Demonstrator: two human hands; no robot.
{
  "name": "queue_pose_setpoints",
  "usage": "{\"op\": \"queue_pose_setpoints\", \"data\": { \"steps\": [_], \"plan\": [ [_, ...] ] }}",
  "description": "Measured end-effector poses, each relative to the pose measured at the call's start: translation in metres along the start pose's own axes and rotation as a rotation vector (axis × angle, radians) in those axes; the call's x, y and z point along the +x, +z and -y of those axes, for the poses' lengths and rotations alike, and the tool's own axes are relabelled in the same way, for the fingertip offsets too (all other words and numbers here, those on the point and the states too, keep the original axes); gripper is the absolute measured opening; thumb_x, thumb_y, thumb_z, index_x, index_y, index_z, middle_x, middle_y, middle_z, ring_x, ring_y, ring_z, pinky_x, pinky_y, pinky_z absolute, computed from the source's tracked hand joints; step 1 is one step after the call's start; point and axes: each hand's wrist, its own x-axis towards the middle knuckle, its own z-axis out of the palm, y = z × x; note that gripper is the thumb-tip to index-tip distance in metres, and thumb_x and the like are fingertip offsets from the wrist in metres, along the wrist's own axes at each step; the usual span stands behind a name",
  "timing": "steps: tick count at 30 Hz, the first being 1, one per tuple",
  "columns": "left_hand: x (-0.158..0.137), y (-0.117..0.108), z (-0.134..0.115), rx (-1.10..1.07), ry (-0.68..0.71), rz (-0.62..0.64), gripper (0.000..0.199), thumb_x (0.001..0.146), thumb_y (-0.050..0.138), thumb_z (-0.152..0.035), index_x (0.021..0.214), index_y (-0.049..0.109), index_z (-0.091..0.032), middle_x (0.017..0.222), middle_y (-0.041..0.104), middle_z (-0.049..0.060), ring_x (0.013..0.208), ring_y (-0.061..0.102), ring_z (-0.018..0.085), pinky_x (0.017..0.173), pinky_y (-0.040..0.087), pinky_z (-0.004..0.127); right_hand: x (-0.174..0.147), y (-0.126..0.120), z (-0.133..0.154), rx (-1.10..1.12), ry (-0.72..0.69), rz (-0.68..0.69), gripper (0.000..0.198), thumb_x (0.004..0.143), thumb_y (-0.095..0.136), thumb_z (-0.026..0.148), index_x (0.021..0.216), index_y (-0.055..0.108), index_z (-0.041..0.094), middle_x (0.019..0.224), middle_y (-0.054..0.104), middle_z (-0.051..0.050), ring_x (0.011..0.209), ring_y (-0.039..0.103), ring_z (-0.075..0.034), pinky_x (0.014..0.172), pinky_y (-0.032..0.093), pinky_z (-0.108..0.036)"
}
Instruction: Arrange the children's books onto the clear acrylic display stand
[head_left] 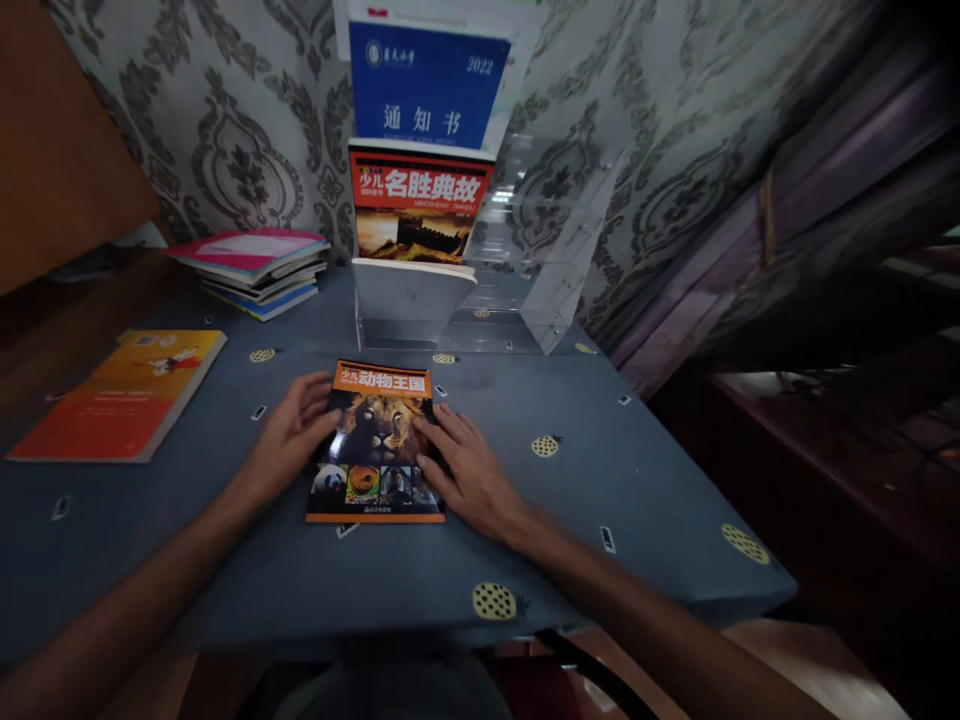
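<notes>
A book with a lion on its cover (pixel 379 435) lies flat on the table in front of me. Beside its left edge is my left hand (pixel 292 435), the thumb touching the cover's edge and the fingers loosely bent and apart. My right hand (pixel 476 480) rests along the right edge, fingers stretched and their tips on the cover. Neither hand is closed around the book. Behind it stands a clear acrylic rack (pixel 540 300), holding a book with a red title band (pixel 424 190) and, above that, a blue booklet (pixel 427 85).
An orange-red book (pixel 124 395) lies at the left of the table. Farther back is a stack of books (pixel 255 265) with a pink one on top. The blue tablecloth (pixel 585 500) has pineapple prints. Patterned curtain (pixel 247 130) hangs behind; the table's right edge slopes away toward a dark area.
</notes>
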Motion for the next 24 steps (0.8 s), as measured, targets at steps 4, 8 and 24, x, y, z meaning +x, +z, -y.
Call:
{"op": "queue_pose_setpoints", "data": {
  "steps": [4, 8, 24],
  "plan": [
    [-0.001, 0.003, -0.009, -0.406, -0.315, -0.006, 0.054, 0.066, 0.079, -0.030, 0.115, 0.063, -0.016, 0.118, 0.073, 0.013, 0.100, 0.073, 0.028, 0.088, 0.059, 0.041, 0.001, -0.003, -0.003, 0.141, -0.028, 0.029, 0.050, 0.100, 0.046, 0.039, 0.146, 0.050, 0.019, 0.155, 0.045, -0.018, 0.149, 0.034, -0.031, 0.120, 0.027, -0.062],
    [0.004, -0.006, -0.045, -0.370, -0.263, 0.066, 0.051, 0.063, 0.080, -0.029, 0.111, 0.067, -0.015, 0.097, 0.078, 0.008, 0.083, 0.075, 0.027, 0.078, 0.062, 0.040, 0.001, -0.008, -0.001, 0.391, 0.013, -0.030, 0.052, 0.100, 0.048, 0.044, 0.148, 0.047, 0.024, 0.157, 0.043, -0.015, 0.147, 0.037, -0.029, 0.119, 0.031, -0.059],
    [-0.065, 0.038, 0.024, 1.141, 0.852, 0.272, 0.049, 0.103, 0.040, -0.025, 0.152, 0.039, -0.019, 0.155, 0.047, 0.012, 0.149, 0.033, 0.028, 0.119, 0.039, 0.049, 0.018, -0.017, -0.009, 1.527, 0.336, -0.103, 0.054, 0.087, 0.063, 0.065, 0.122, 0.068, 0.025, 0.133, 0.067, -0.009, 0.131, 0.057, -0.027, 0.117, 0.038, -0.050]
  ]
}}
